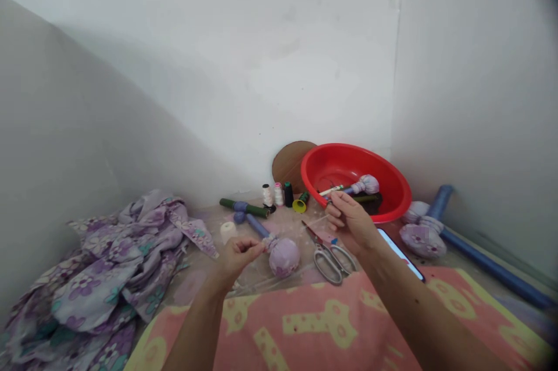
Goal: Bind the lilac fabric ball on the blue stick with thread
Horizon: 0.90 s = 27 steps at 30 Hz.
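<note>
A lilac cloth ball (284, 257) on a blue wrapped stick (257, 225) lies in front of me. My left hand (242, 254) is closed in a pinch at the cloth neck beside the ball. A thin pale thread (316, 221) stretches toward my right hand (342, 217), which is raised near the red basin's front rim with fingers closed around something too small to make out. Between the hands, scissors (329, 260) lie on the surface with their handles toward me.
Patterned cloth (143, 254) is heaped at left. Thread spools (288, 195) and a green tube (257, 210) lie toward the wall. A red basin (401, 199) holds another wrapped stick. A phone (403, 257) and blue rods (492, 266) are at right; a pink-yellow cloth (305, 324) is nearest.
</note>
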Tool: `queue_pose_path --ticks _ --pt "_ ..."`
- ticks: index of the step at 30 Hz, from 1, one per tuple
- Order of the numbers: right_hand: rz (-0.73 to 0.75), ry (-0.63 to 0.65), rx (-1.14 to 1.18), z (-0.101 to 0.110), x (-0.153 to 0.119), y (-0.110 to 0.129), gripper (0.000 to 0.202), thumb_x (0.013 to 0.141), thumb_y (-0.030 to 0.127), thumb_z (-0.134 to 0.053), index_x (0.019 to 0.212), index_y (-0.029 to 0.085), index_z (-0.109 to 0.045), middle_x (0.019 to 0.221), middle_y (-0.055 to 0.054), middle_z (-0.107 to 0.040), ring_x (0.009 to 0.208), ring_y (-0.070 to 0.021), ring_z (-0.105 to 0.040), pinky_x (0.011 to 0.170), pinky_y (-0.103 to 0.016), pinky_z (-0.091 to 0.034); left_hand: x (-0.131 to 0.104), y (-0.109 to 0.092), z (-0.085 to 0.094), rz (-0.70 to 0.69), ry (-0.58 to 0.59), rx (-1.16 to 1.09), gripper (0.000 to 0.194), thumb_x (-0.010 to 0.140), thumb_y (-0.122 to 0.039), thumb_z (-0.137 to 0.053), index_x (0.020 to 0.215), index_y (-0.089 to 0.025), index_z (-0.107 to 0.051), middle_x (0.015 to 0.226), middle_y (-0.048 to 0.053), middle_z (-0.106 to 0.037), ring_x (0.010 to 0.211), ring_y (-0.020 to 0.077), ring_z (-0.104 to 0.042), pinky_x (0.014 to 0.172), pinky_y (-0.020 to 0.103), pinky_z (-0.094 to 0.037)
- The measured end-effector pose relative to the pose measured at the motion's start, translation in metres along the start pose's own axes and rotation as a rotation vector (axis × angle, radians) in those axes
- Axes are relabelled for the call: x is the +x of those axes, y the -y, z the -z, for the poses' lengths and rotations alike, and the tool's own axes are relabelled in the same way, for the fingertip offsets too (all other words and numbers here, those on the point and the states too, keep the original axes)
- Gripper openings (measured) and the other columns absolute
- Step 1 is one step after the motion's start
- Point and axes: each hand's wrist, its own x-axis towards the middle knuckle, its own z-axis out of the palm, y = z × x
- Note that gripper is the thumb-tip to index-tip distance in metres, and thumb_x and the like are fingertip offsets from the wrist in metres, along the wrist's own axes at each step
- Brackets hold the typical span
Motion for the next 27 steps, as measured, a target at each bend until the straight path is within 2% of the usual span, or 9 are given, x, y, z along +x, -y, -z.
queue_pose_path --ticks 3,7,10,12,15,19,22,25,27 --pt "0.022 -0.090 -0.012 0.025 0.004 0.004 0.023 0.066 0.031 -0.064 0.067 0.019 -0.045 0.045 0.011 -0.027 0.034 -0.0019 -0.020 0.032 -0.012 -0.023 0.003 0.008 0.008 -0.002 0.032 0.062 0.025 0.062 -0.037 -0.060 0.057 -0.013 -0.066 0.045 -0.003 -0.046 0.046 0.0073 -0.034 0.046 0.020 -0.025" --pt "0.108 -0.245 -0.061 0.060 0.008 0.019 0.016 0.066 0.030 -0.062 0.073 0.018 -0.053 0.044 0.011 -0.022 0.034 -0.0027 -0.019 0.030 -0.014 -0.023 0.009 0.019 0.020 0.004 0.157 0.127 0.027 0.063 -0.037 -0.060 0.055 -0.012 -0.065 0.047 -0.002 -0.048 0.050 0.0087 -0.038 0.049 0.021 -0.027" --pt "0.208 -0.337 -0.102 0.082 0.008 0.035 0.014 0.065 0.028 -0.061 0.075 0.019 -0.057 0.048 0.008 -0.029 0.037 -0.0039 -0.027 0.034 -0.017 -0.034 0.013 0.028 0.026 0.002 0.205 0.161 0.029 0.064 -0.038 -0.059 0.056 -0.011 -0.065 0.048 -0.002 -0.047 0.051 0.0087 -0.037 0.049 0.021 -0.026" --pt "0.299 -0.401 -0.130 0.092 0.006 0.044 0.009 0.066 0.026 -0.061 0.072 0.021 -0.057 0.052 0.006 -0.034 0.041 -0.0053 -0.035 0.043 -0.021 -0.045 0.015 0.033 0.027 0.018 0.198 0.162 0.029 0.064 -0.038 -0.059 0.057 -0.011 -0.065 0.049 -0.002 -0.046 0.051 0.0086 -0.036 0.048 0.020 -0.025" --pt "0.382 -0.503 -0.160 0.099 0.002 0.051 0.005 0.065 0.024 -0.061 0.067 0.022 -0.058 0.055 0.004 -0.041 0.046 -0.0077 -0.042 0.056 -0.030 -0.052 0.017 0.037 0.027 0.043 0.155 0.151 0.030 0.063 -0.040 -0.060 0.059 -0.010 -0.065 0.049 -0.002 -0.044 0.051 0.0086 -0.036 0.048 0.020 -0.025" --pt "0.464 -0.615 -0.215 0.102 0.002 0.046 0.008 0.062 0.024 -0.064 0.067 0.022 -0.059 0.053 0.005 -0.044 0.044 -0.0072 -0.041 0.058 -0.032 -0.053 0.017 0.036 0.024 0.014 0.079 0.210 0.033 0.063 -0.043 -0.059 0.051 -0.012 -0.060 0.046 -0.004 -0.037 0.049 0.0083 -0.032 0.046 0.020 -0.023" --pt "0.497 -0.675 -0.281 0.105 0.006 0.035 0.013 0.059 0.025 -0.066 0.071 0.022 -0.060 0.054 0.005 -0.047 0.045 -0.0080 -0.044 0.056 -0.030 -0.052 0.017 0.032 0.025 0.019 0.044 0.275 0.034 0.064 -0.045 -0.056 0.052 -0.013 -0.060 0.046 -0.004 -0.037 0.049 0.0089 -0.032 0.046 0.020 -0.023" --pt "0.469 -0.648 -0.386 0.103 0.008 0.023 0.018 0.057 0.027 -0.067 0.073 0.021 -0.060 0.055 0.004 -0.052 0.048 -0.0098 -0.050 0.054 -0.028 -0.050 0.015 0.030 0.028 0.033 0.037 0.304 0.033 0.065 -0.044 -0.055 0.056 -0.013 -0.062 0.048 -0.003 -0.041 0.051 0.0100 -0.035 0.048 0.021 -0.025" --pt "0.383 -0.553 -0.539 0.094 0.006 0.013 0.018 0.059 0.029 -0.066 0.074 0.021 -0.060 0.056 0.003 -0.055 0.050 -0.0110 -0.053 0.051 -0.026 -0.048 0.015 0.030 0.028 0.040 0.022 0.323 0.033 0.065 -0.044 -0.054 0.058 -0.013 -0.062 0.049 -0.002 -0.042 0.052 0.0104 -0.036 0.048 0.021 -0.025"
